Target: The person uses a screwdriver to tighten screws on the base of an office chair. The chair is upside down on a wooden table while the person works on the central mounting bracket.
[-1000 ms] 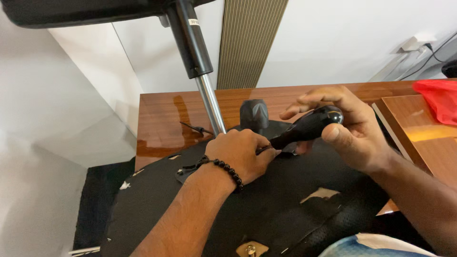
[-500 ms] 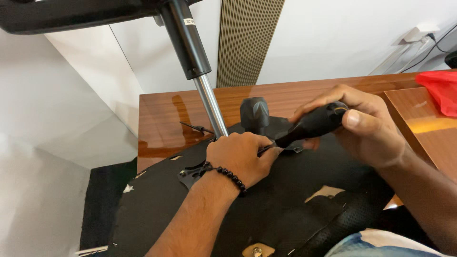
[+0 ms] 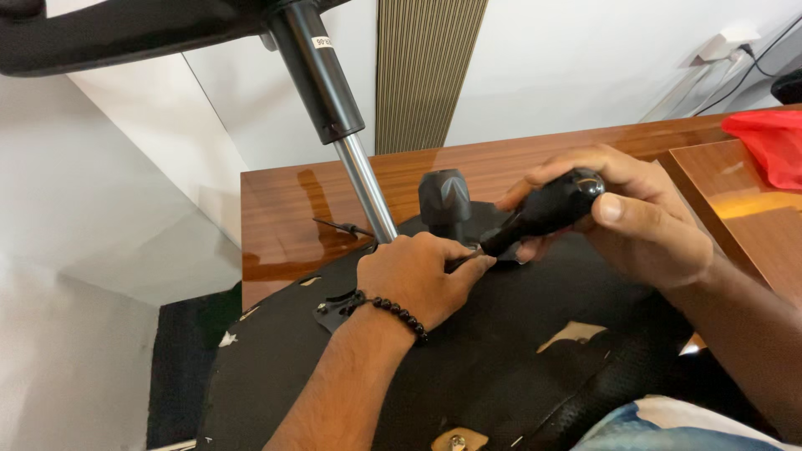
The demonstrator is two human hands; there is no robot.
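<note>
Two hands at work on the underside of an overturned office chair seat [image 3: 501, 351], which serves as landmark for all placements below.

Left hand [image 3: 418, 280]: forearm rising from the lower edge of the view, palm down on the seat underside near its far edge, fingers curled and closed around the tip end of the tool; whether they pinch a fastener there cannot be told. A bracelet of dark round beads [image 3: 393, 311] circles the wrist.

Right hand [image 3: 626, 217]: entering from the right, raised just above the far edge of the seat, fingers wrapped firmly around the bulbous black handle of a screwdriver [image 3: 543, 210], thumb along the handle's side. The tool slants down to the left, its tip meeting the left-hand fingers.

Gas-lift column [image 3: 334, 108]: rises from the seat just left of the left hand; lower part polished bare metal, upper part a wider black cylinder, meeting a black chair-base arm at the top of the view.

Black knob [image 3: 444, 200]: faceted plastic, standing at the seat's far edge between column and screwdriver.

Seat underside: black, matte, scuffed, with torn pale patches.

Desk [image 3: 284, 225]: glossy reddish-brown wood veneer, carrying the seat. Red cloth-like item [image 3: 769, 142] lies on it far right of the seat.

Room: white walls and a ribbed beige vertical panel [image 3: 426, 75] behind the seat.
</note>
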